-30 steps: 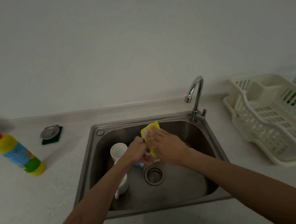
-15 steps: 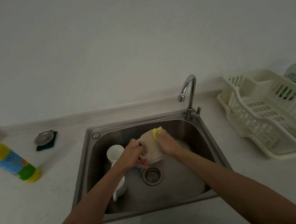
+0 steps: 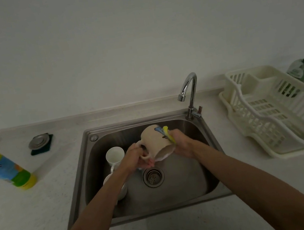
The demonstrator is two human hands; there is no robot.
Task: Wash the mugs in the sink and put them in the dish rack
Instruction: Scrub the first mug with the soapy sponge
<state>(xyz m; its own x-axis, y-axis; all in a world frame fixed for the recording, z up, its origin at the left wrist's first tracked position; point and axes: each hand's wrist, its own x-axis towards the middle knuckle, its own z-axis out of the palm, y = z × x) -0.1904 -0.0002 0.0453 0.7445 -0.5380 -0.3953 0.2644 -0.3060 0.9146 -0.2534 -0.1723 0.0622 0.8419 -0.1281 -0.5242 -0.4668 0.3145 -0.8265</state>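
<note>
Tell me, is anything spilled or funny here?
Nothing looks spilled or broken. One oddity: a metal sink plug sits on a dark pad on the counter, left of the sink. The beige mug is tipped because the left hand holds it and the right hand presses a yellow sponge on it.

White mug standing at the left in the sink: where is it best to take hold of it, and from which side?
Probably take the white mug by its rim, fingers coming from above: it stands upright, mouth open to the top, with the sink wall close on its left and the left hand, holding the beige mug, on its right.
</note>
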